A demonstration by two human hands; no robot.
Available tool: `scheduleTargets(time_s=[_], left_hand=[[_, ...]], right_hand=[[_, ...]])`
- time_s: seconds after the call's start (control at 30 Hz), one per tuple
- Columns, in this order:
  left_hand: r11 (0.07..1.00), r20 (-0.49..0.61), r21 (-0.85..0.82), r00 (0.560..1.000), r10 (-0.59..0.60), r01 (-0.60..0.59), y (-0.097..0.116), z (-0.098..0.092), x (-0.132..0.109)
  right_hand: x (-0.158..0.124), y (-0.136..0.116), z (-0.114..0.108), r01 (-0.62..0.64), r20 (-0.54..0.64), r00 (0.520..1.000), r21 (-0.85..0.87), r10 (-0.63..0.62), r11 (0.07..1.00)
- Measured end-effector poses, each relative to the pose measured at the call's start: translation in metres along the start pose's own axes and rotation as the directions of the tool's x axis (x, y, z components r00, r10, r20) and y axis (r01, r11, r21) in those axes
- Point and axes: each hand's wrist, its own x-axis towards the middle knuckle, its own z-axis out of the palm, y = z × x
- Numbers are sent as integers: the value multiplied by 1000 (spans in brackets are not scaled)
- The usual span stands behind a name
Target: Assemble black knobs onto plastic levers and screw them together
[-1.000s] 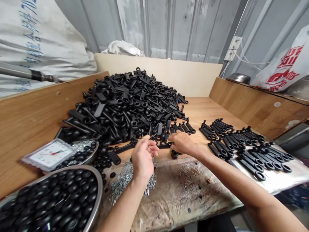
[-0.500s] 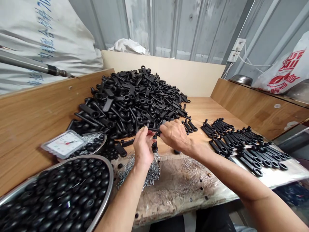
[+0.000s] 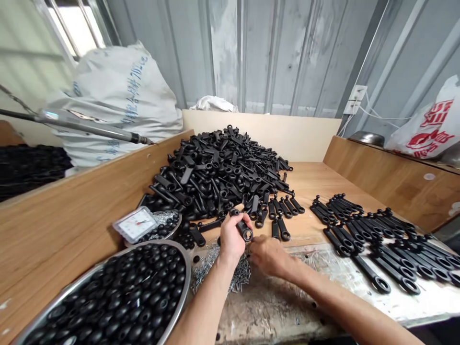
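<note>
Left hand [image 3: 230, 238] closed around a matte black moulded lever handle with a ring end [image 3: 243, 227], its shaft held in the palm and fingers, ring end angled toward the right hand [image 3: 268, 256]. Right hand palm down, fingers curled, just below and beside that ring end; whether it holds anything cannot be told. Both hands sit above a scatter of small silver screws [image 3: 219, 273] on the stained front part of a light wooden desk [image 3: 316, 191]. Behind them lies a large heap of matching black handles [image 3: 219, 170], with several single handles laid side by side along its front edge. To the right, further black handles [image 3: 373, 249] lie in close parallel rows, ring ends toward the near side. To the left, a wide steel bowl of round black knobs [image 3: 187, 282] sits beside the left forearm, and a smaller steel bowl [image 3: 179, 225] lies behind it, next to a white square clock [image 3: 135, 224] in clear wrapping
</note>
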Motion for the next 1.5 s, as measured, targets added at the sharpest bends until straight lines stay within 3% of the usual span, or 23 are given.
scheduleTargets(time_s=[0.13,0.27,0.4,0.5,0.57,0.67,0.77,0.83,0.93,1.03,1.23,1.5], left_hand=[[998,58,60,998,2,-5,-2,4,-4],[994,112,109,993,-28,16,0,2,-3],[982,169,187,985,-48,15,1,-1,0],[981,182,192,983,-15,-21,1,-3,2],[980,149,196,989,8,-37,-1,-3,3],[964,60,258,997,43,-57,-6,-3,6],[920,16,385,998,68,-69,-17,-4,5],[892,41,451,999,10,-27,-26,-4,1],[874,92,479,985,-146,85,-40,-1,-6],[879,127,454,966,-226,145,-46,3,-12],[887,142,423,953,-268,186,-46,6,-17],[891,116,393,949,-292,226,-48,4,-16]], right_hand=[[9,-28,21,52,37,998,-122,-48,991],[12,-27,26,99,64,994,-106,-93,989],[4,-11,20,68,-31,997,60,-66,996],[-1,2,13,28,-82,997,299,-3,954],[0,11,9,28,-94,995,517,24,855],[2,26,3,20,-94,991,800,92,599],[2,37,-10,81,-148,972,940,182,333],[0,40,-21,174,-234,938,956,257,236],[-4,39,-31,260,-326,881,939,344,224],[-5,36,-33,265,-329,859,941,392,208],[-4,33,-29,257,-309,852,950,422,178],[-4,33,-26,247,-319,843,945,434,214]])
